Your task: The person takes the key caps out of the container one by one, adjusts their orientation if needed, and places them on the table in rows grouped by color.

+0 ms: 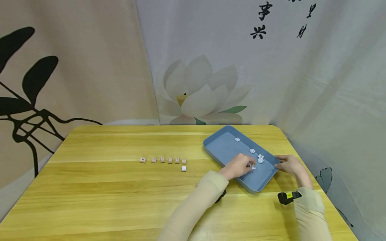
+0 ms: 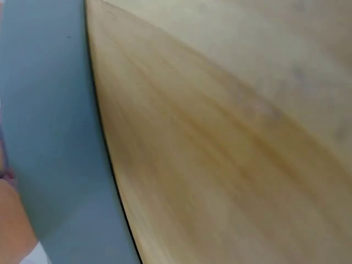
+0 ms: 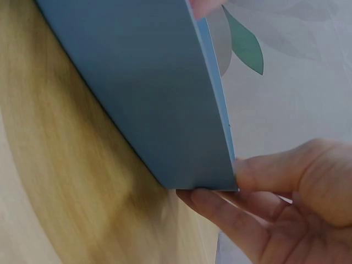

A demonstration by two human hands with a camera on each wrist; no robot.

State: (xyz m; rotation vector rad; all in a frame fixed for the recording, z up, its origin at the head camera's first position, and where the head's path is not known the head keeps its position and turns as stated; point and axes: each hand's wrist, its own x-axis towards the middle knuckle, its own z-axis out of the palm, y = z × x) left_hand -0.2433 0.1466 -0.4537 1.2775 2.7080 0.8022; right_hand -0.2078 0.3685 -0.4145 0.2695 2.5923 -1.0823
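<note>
A blue tray (image 1: 224,147) lies at a slant on the wooden worktop (image 1: 90,187), toward its far right part, with one corner up at the far edge and the opposite end nearer the right edge. The right hand (image 1: 291,166) is clamped on the tray's right corner, thumb at the rim and fingers against the outside. The left hand (image 1: 238,166) reaches over the tray's near long side, fingers bent down at a small white piece (image 1: 253,167); whether they pinch it cannot be told. Along the tray's far long side lie four more white pieces (image 1: 252,151), two of them close together toward the right end. Left of the tray, around the middle of the worktop, six beige pieces (image 1: 162,159) form a row parallel to the far edge. A single white key-shaped piece (image 1: 184,169) sits just beside the row's right end, on its near side.
</note>
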